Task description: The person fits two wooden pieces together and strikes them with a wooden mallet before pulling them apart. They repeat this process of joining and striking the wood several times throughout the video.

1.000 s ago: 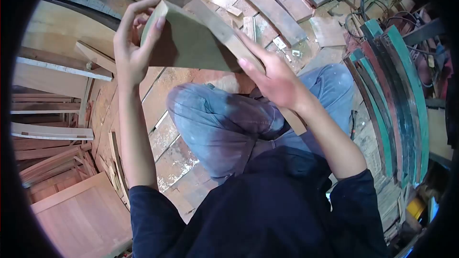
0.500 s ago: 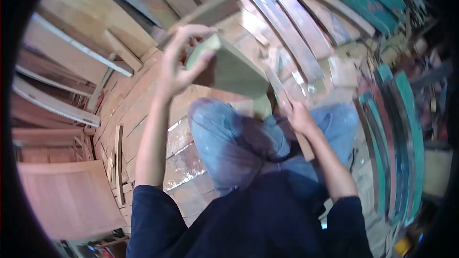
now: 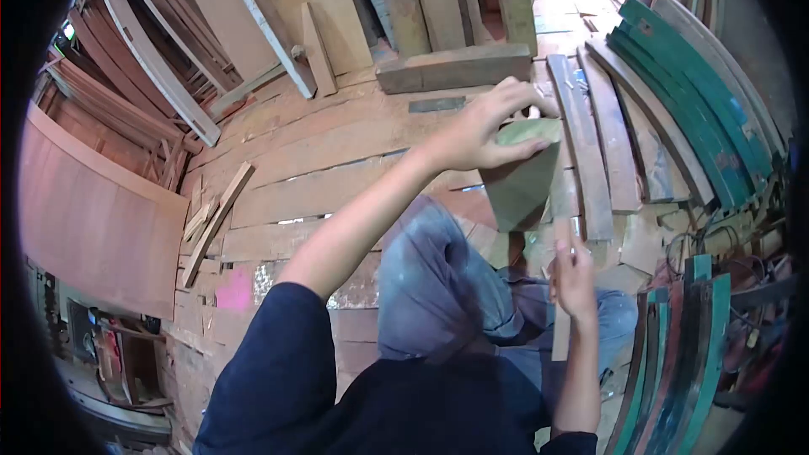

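Note:
My left hand (image 3: 493, 131) grips the upper end of a thick wooden block (image 3: 522, 194), thumb on the near side and fingers over the far side. The block has a pale greenish end and a darker broad face, and it stands tilted in front of my knees. Lower right, my right hand (image 3: 575, 278) is closed around a narrow wooden strip (image 3: 560, 341), which runs from near the block down over my thigh. A small shiny piece shows just above the right fingers.
Long planks (image 3: 581, 152) lie on the board floor at the right, beside green-painted boards (image 3: 691, 101). More green and dark strips (image 3: 687, 354) stand lower right. A heavy beam (image 3: 455, 67) lies ahead. At the left are a loose stick (image 3: 217, 223) and a large panel (image 3: 105, 211).
The view has turned left. The block, still in my left hand, has swung from a slant to nearly upright and sits farther right. The strip in my right hand is also more upright.

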`<action>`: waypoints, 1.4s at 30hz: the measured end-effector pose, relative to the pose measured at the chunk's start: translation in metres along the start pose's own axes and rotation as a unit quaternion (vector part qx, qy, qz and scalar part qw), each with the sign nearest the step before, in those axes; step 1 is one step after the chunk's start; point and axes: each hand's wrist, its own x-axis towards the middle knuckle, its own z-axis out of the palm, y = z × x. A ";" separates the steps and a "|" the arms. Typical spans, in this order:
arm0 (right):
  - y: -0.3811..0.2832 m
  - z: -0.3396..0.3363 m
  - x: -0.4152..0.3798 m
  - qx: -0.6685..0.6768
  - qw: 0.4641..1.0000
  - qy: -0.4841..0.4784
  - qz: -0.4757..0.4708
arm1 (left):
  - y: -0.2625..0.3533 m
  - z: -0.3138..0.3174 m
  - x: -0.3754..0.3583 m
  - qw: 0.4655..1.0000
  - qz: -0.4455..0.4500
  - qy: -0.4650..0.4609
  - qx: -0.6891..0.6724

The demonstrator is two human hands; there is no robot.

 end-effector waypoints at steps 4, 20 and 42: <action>-0.054 0.006 -0.010 0.061 0.996 -0.014 -0.067 | -0.005 0.007 0.008 0.998 0.051 0.031 0.012; -0.129 -0.035 0.009 0.065 0.991 0.058 -0.103 | -0.062 -0.064 -0.065 0.975 -0.217 0.039 0.039; 0.006 0.025 0.087 -0.012 0.968 -0.006 -0.252 | -0.085 -0.080 -0.119 0.949 -0.293 0.120 -0.004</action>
